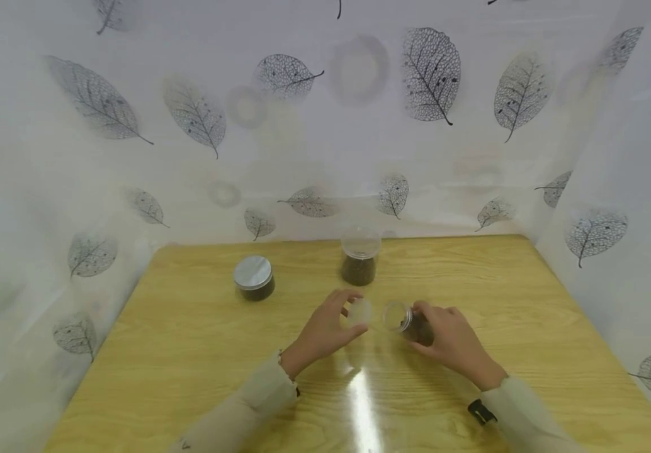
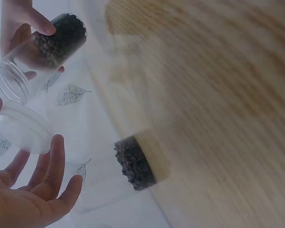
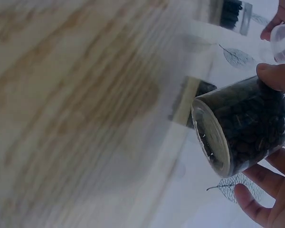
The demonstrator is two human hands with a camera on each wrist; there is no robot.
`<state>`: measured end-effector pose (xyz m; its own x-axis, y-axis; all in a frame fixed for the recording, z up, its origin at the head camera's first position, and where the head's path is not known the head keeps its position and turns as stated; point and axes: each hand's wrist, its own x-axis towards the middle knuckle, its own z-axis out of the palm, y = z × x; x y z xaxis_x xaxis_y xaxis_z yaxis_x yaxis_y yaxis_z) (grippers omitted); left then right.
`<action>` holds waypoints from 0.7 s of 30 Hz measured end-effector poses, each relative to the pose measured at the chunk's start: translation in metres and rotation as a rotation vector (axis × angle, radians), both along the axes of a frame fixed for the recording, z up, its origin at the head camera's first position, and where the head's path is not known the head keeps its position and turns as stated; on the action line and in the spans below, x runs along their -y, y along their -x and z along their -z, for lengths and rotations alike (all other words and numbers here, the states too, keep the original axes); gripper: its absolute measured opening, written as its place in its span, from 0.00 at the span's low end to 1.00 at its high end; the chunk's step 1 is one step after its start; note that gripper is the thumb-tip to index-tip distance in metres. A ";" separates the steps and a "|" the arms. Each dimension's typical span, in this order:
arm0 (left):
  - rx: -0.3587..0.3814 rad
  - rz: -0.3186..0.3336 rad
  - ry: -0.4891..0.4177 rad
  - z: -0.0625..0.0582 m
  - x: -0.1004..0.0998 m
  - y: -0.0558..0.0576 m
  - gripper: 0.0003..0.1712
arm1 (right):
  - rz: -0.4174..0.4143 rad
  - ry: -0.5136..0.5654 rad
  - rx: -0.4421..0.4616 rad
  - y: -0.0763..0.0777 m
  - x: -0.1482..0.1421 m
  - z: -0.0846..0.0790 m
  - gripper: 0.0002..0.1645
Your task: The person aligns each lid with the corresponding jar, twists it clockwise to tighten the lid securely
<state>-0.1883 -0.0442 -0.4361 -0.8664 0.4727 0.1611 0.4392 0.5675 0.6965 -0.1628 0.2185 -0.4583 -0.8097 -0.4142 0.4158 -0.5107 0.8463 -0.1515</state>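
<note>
My left hand (image 1: pixel 322 330) holds a translucent round lid (image 1: pixel 361 313) between thumb and fingers, above the middle of the table. My right hand (image 1: pixel 458 346) grips a clear jar (image 1: pixel 418 328) partly filled with dark beans that look like coffee beans. The jar is tipped on its side, its uncovered threaded mouth turned left toward the lid. In the left wrist view the lid (image 2: pixel 26 130) is close to the jar's mouth (image 2: pixel 13 81); whether they touch I cannot tell. The beans (image 3: pixel 251 126) fill the base end of the jar in the right wrist view.
A clear jar (image 1: pixel 359 267) with dark contents stands upright near the table's back edge. To its left is a low jar with a silver lid (image 1: pixel 253 272). A leaf-printed curtain (image 1: pixel 314 145) encloses the back and sides of the wooden table (image 1: pixel 189 352).
</note>
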 end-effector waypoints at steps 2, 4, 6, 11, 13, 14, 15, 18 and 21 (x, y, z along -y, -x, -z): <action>0.003 -0.009 -0.003 0.001 0.003 -0.002 0.31 | -0.019 -0.024 -0.014 0.001 0.002 0.002 0.44; -0.007 -0.012 -0.005 0.002 0.004 -0.004 0.31 | -0.037 -0.043 -0.027 0.002 0.003 0.005 0.45; -0.024 -0.017 0.004 0.002 0.005 -0.006 0.31 | -0.056 -0.058 -0.038 0.003 0.003 0.008 0.45; -0.047 -0.023 0.008 0.005 0.007 -0.011 0.31 | -0.091 -0.075 -0.074 0.004 0.006 0.011 0.45; -0.054 -0.024 0.004 0.006 0.007 -0.013 0.32 | -0.098 -0.080 -0.087 0.005 0.008 0.011 0.45; -0.058 -0.023 0.002 0.006 0.007 -0.013 0.32 | -0.101 -0.082 -0.091 0.005 0.008 0.011 0.45; -0.061 -0.021 -0.004 0.007 0.007 -0.014 0.32 | -0.104 -0.085 -0.095 0.005 0.009 0.010 0.45; -0.083 -0.001 -0.027 0.007 0.004 -0.015 0.32 | -0.110 -0.096 -0.108 0.005 0.011 0.009 0.45; -0.095 0.027 -0.055 0.007 0.001 -0.014 0.32 | -0.117 -0.105 -0.119 0.004 0.012 0.008 0.45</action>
